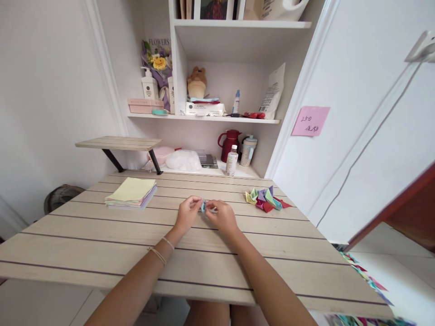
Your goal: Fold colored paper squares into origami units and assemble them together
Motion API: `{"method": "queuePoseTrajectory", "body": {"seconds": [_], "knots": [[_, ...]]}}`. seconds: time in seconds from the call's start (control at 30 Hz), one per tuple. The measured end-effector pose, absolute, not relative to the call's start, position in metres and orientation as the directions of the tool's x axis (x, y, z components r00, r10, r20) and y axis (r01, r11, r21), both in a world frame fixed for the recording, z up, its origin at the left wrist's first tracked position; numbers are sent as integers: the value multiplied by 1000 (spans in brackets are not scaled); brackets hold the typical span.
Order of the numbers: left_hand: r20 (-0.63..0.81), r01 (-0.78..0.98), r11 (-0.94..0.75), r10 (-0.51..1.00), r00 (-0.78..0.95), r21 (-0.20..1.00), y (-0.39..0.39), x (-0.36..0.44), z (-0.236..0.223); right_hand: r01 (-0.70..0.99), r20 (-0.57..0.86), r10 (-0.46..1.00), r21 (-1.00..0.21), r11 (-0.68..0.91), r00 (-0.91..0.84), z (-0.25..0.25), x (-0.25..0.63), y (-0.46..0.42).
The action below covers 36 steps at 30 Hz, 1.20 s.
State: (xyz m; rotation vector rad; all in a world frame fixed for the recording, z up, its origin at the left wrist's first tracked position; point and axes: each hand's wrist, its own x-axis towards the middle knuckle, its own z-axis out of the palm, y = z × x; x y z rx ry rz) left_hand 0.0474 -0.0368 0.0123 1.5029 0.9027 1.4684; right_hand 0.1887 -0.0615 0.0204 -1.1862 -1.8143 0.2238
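A small folded piece of light blue paper (203, 206) is pinched between both hands above the middle of the table. My left hand (188, 212) grips its left side with thumb and forefinger. On the opposite side, the fingers of my right hand (222, 215) are closed on the same paper; its exact fold shape is mostly hidden by the fingertips. To the right lies a pile of folded paper pieces (267, 199) in several colours. A stack of square coloured paper sheets (132, 192), pale yellow on top, rests to the left.
The slatted wooden table (136, 244) carries a small raised shelf (118, 143) at back left. Behind it, a white shelf unit holds a clear bottle (231, 160), a red jug (230, 145) and a cup (248, 150). More colourful folded paper (369, 276) lies beyond the right edge.
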Motion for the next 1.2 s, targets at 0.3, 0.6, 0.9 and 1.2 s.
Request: {"method": "queuePoseTrajectory", "body": {"seconds": [0.3,0.6,0.9,1.2], "knots": [[403,-34,-403,915,7,915,-37,48,9,594,596,793,-595,541,-126,22,187,-62],[327,-159,-327,945,-28,931,-37,49,12,368,392,916,-841,396,-90,19,192,-54],[136,-298,-54,956,261,953,-40,43,24,12,230,970,-973,232,-77,18,202,-46],[21,-261,72,942,335,963,-40,40,17,117,206,968,-968,223,-145,17,206,-45]]}}
